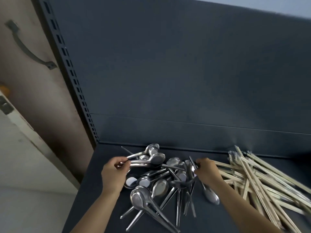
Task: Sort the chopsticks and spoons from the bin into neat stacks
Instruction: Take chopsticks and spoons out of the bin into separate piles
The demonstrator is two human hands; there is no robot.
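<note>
The left hand (116, 172) pinches the handles of a few stacked spoons (151, 159) at the far left of the dark shelf (94, 190), bowls nested so the bundle stays tidy. The right hand (207, 168) curls its fingers round what looks like a thin spoon handle (193, 163), blurred, in the loose spoons (158, 184). The chopsticks (262, 180) lie in a separate heap to the right.
</note>
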